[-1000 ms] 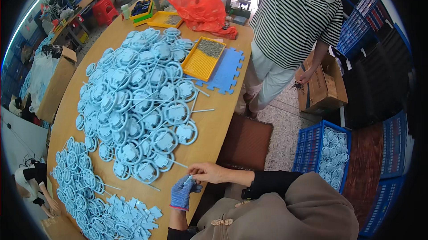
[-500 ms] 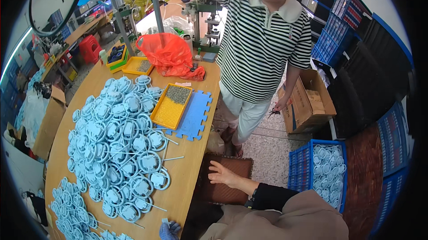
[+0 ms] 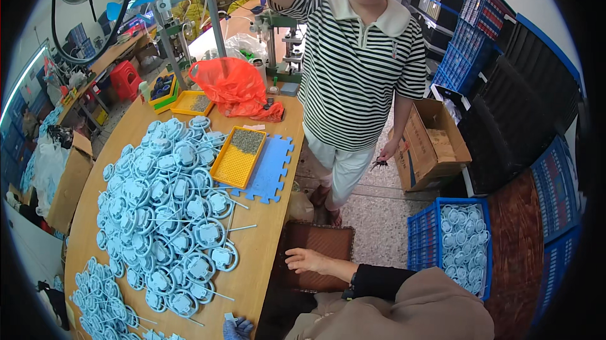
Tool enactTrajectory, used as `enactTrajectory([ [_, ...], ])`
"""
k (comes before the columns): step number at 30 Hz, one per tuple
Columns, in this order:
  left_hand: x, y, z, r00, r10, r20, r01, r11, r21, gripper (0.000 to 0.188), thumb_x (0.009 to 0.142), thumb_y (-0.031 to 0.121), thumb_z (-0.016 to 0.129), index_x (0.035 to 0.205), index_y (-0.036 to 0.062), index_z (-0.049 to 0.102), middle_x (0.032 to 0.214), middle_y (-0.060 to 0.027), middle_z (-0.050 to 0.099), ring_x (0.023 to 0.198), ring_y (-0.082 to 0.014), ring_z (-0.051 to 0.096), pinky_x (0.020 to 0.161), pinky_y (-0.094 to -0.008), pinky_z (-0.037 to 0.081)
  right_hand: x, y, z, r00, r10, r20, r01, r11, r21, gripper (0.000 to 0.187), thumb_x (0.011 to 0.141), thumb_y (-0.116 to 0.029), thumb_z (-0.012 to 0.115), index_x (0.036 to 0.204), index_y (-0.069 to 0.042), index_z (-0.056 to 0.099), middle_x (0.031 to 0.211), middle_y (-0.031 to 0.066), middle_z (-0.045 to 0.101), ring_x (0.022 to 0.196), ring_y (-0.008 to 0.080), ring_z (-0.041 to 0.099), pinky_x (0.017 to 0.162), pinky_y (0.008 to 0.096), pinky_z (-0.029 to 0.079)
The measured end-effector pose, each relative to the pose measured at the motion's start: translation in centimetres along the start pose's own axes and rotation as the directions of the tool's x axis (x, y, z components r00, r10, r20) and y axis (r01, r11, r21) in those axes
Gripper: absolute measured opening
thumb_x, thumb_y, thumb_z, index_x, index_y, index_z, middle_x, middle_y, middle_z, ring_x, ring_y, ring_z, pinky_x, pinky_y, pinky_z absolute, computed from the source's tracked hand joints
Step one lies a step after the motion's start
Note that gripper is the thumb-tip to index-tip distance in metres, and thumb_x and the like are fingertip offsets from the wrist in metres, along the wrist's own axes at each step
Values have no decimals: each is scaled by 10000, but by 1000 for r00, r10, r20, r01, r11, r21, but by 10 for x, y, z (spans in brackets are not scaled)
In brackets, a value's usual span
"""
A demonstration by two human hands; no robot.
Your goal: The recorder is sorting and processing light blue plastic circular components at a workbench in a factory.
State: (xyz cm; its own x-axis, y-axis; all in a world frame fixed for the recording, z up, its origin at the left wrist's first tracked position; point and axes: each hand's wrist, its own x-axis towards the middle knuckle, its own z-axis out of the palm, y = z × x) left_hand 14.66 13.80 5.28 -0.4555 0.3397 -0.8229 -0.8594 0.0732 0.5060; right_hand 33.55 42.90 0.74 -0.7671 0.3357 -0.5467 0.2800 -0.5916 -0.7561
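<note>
My left hand (image 3: 239,329), in a blue-grey glove, is at the table's near edge, cut off by the picture's lower edge. Its fingers are closed on a small light-blue plastic piece (image 3: 230,317). My bare right hand (image 3: 307,261) hangs beside the table over a brown padded seat (image 3: 320,239). Its fingers are stretched out and it holds nothing. Left of my hands, a large heap of light-blue plastic rings with blocky centres and thin stems (image 3: 167,207) covers much of the table (image 3: 262,239). A smaller heap of similar light-blue parts (image 3: 101,296) lies at the near left.
A yellow tray of small metal parts (image 3: 235,166) rests on a blue foam mat (image 3: 271,163); a red plastic bag (image 3: 230,84) lies beyond. Another person (image 3: 363,75) stands across the table's right edge, near a cardboard box (image 3: 432,150). A blue crate of parts (image 3: 424,236) stands right.
My right hand has shifted slightly left, its fingers less spread. The other person's raised arm has moved left. The view has tilted slightly; my left hand still grips the small piece.
</note>
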Motion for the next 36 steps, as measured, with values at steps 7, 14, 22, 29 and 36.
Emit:
enactTrajectory([
  [7, 8, -7, -13, 995, 97, 5, -97, 995, -6, 303, 955, 346, 451, 1094, 91, 540, 757, -28, 536, 656, -190, 536, 595, -303, 461, -27, -11, -27, 996, -29, -79, 26, 999, -41, 507, 901, -186, 597, 1346, -51, 393, 1241, 116, 547, 1040, 175, 582, 865, 320, 489],
  [14, 70, -40, -73, 957, 240, 161, -219, 966, -139, 330, 898, 366, 528, 1050, 72, 512, 817, -136, 597, 637, -257, 602, 516, -335, 525, -40, -17, -15, 995, -35, -98, 27, 996, -81, 449, 924, -186, 560, 1328, -50, 416, 1201, 97, 581, 1010, 164, 598, 833, 281, 488],
  [22, 67, -41, -67, 962, 249, 111, -219, 949, -228, 318, 927, 339, 498, 1093, 68, 504, 804, -124, 606, 636, -254, 620, 517, -354, 535, -47, -43, 13, 750, -637, 180, 393, 211, -895, 645, 833, -354, 650, 1350, -63, 396, 1362, 178, 414, 1272, 297, 399, 1044, 414, 329],
  [29, 63, -42, -66, 954, 298, 40, -290, 947, -140, 318, 945, 279, 479, 1173, 56, 480, 814, -124, 605, 616, -249, 628, 502, -353, 541, -43, -55, 90, 537, -434, 724, 677, -291, -676, 854, 705, -519, 666, 1392, -123, 351, 1471, 136, 257, 1389, 341, 155, 1083, 587, 124],
  [36, 56, -39, -62, 966, 258, 22, -254, 960, -115, 300, 927, 278, 519, 1166, 97, 510, 827, -114, 608, 646, -245, 634, 537, -352, 544, -23, -57, 91, 489, -226, 842, 768, -345, -539, 857, 641, -466, 724, 1351, -110, 404, 1402, 143, 349, 1338, 340, 266, 1080, 572, 155],
])
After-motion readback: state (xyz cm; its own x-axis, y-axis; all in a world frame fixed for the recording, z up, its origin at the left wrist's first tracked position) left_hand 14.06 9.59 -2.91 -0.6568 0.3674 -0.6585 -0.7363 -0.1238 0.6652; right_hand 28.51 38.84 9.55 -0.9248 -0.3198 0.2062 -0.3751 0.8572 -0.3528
